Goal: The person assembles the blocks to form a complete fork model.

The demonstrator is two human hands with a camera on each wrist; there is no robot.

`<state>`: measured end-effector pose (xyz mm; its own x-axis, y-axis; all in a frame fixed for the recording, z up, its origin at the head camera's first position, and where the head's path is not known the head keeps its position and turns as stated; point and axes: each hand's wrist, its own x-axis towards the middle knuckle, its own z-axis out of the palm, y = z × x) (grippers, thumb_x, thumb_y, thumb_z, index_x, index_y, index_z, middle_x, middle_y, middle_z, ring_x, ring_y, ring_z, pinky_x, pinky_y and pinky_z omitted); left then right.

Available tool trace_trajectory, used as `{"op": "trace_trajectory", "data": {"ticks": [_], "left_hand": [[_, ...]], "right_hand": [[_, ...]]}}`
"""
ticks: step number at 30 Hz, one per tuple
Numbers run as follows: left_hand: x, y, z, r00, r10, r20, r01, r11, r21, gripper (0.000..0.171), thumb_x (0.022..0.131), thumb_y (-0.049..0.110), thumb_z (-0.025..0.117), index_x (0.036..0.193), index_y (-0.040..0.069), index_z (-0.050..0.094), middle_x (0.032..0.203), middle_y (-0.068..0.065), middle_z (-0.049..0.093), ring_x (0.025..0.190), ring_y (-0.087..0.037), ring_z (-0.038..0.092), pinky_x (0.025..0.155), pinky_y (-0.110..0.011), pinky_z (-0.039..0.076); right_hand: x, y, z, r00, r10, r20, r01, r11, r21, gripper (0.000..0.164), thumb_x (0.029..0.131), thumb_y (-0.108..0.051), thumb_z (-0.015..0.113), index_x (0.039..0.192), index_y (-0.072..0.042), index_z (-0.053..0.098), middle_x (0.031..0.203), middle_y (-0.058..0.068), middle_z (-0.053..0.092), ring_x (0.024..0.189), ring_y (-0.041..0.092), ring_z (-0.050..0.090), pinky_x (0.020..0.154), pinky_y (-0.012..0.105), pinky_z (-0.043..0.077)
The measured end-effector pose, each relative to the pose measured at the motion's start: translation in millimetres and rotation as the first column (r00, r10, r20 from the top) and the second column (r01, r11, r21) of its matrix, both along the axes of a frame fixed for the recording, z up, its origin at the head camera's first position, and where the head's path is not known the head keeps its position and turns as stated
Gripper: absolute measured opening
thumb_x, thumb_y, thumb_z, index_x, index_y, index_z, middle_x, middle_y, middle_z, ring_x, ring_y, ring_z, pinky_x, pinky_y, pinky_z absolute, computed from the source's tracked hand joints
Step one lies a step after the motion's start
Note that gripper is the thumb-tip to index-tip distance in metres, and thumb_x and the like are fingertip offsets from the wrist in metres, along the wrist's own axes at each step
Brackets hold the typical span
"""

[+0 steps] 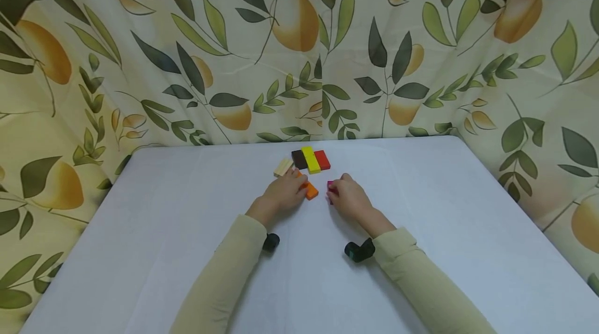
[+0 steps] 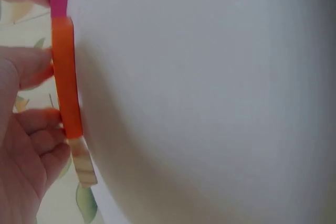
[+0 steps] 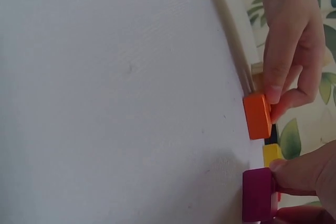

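An orange block (image 1: 311, 190) lies flat on the table, and my left hand (image 1: 286, 191) pinches it between thumb and fingers. My right hand (image 1: 348, 197) grips a magenta block (image 3: 257, 195), mostly covered by the fingers in the head view. A pale wood-coloured block (image 1: 283, 167) lies just beyond the left hand, partly hidden behind the orange one in the left wrist view. Farther back sit a black block (image 1: 298, 159), a yellow block (image 1: 311, 160) and a red block (image 1: 322, 160), side by side, the yellow one between the other two.
A white-covered table (image 1: 154, 230) spreads around the blocks. Behind it hangs a patterned curtain (image 1: 299, 79) with leaves and fruit. Dark wrist-worn devices show beneath both forearms, one black device (image 1: 359, 251) close above the tabletop by the right sleeve.
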<state>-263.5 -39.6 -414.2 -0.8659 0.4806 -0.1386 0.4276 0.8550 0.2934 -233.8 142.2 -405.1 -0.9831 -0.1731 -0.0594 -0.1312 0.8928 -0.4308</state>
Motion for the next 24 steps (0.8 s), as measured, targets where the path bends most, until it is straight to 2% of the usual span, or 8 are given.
{"op": "trace_trajectory", "data": {"ticks": [7,24], "left_hand": [[-1.0,-3,1.8,0.998,-0.056,0.016,0.056,0.998,0.017,0.030,0.096,0.033,0.045,0.119,0.016,0.055,0.142,-0.010,0.038,0.133,-0.025,0.027,0.103,-0.045,0.030],[3.3,-5,2.9,0.995,-0.083,0.046,0.080,0.995,0.065,0.025,0.093,0.035,0.053,0.109,0.016,0.056,0.136,-0.007,0.046,0.134,-0.023,0.027,0.104,-0.041,0.029]], "right_hand": [[5.4,3,1.3,0.999,0.032,-0.022,-0.033,0.999,-0.007,0.027,0.084,-0.019,0.069,0.102,0.000,0.068,0.087,0.009,0.050,0.077,0.020,0.051,0.073,0.029,0.052],[17.6,4,-0.5,1.000,0.026,0.001,-0.026,1.000,-0.010,0.028,0.084,-0.020,0.069,0.105,-0.002,0.066,0.091,0.010,0.050,0.081,0.021,0.052,0.074,0.031,0.053]]}}
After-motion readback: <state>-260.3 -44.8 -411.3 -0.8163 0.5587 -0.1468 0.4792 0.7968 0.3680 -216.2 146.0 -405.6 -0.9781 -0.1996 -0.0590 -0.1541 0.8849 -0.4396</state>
